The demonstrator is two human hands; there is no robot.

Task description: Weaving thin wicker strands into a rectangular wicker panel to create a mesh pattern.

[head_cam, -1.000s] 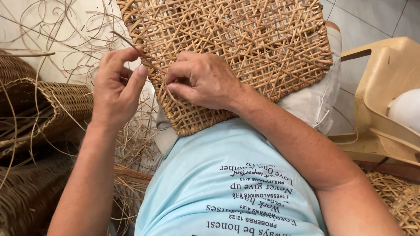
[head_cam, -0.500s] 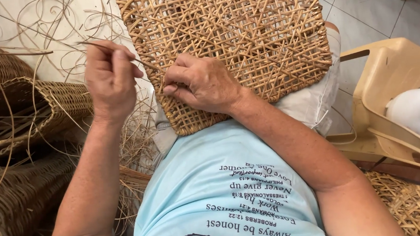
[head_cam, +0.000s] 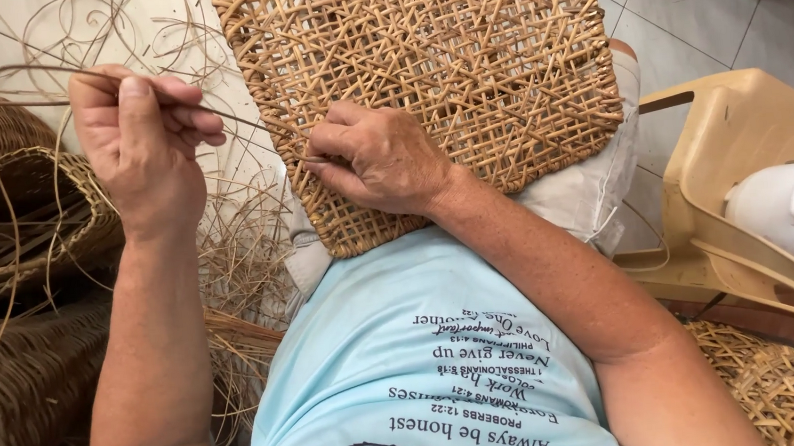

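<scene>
The left hand [head_cam: 141, 144] is closed in a pinch on a thin cane strand [head_cam: 219, 117], held up and to the left of the woven cane panel [head_cam: 442, 78] that rests on the person's lap. The strand runs taut in a long slanting line, down and rightward from the pinching fingers to the panel's near left edge, where the right hand [head_cam: 382, 158] presses its curled fingers together on the weave at the point the strand enters. The right hand is the nearer to that entry point. The panel is tan, open-mesh, hexagonally woven, with a bound edge. Loose cane curls [head_cam: 108, 29] lie on the floor beyond the left hand.
</scene>
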